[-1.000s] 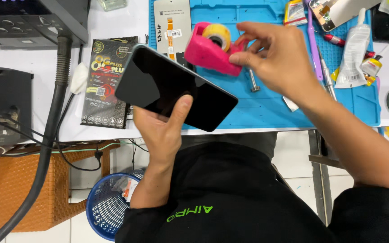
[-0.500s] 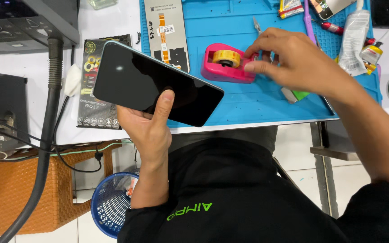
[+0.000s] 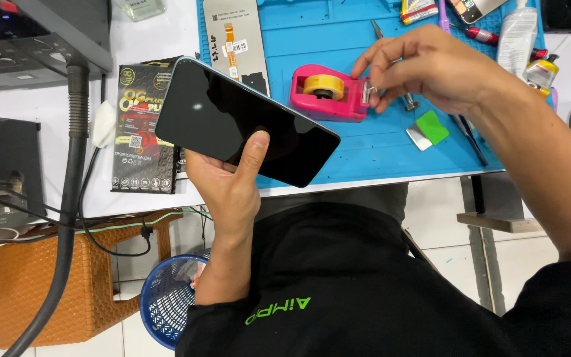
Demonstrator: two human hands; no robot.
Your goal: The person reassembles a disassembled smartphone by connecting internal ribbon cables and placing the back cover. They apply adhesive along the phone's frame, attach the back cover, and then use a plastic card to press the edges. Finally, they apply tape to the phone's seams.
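Observation:
My left hand (image 3: 229,188) holds a black smartphone (image 3: 246,120) flat and screen up over the table's front edge, thumb resting on the glass. A pink tape dispenser (image 3: 328,99) with a yellowish tape roll stands on the blue work mat (image 3: 365,142). My right hand (image 3: 424,66) is at the dispenser's cutter end, its fingertips pinched on the end of the tape.
A phone display part (image 3: 239,39) lies at the mat's left edge. A black packet (image 3: 140,142) lies on the white table. A green and white tab (image 3: 427,129), tweezers, glue bottles (image 3: 517,33) and small tools lie at the right. Below are a blue basket (image 3: 166,297) and an orange stool (image 3: 41,291).
My right hand set the pink dispenser down on the mat and moved its fingers to the cutter end. My left hand kept hold of the phone.

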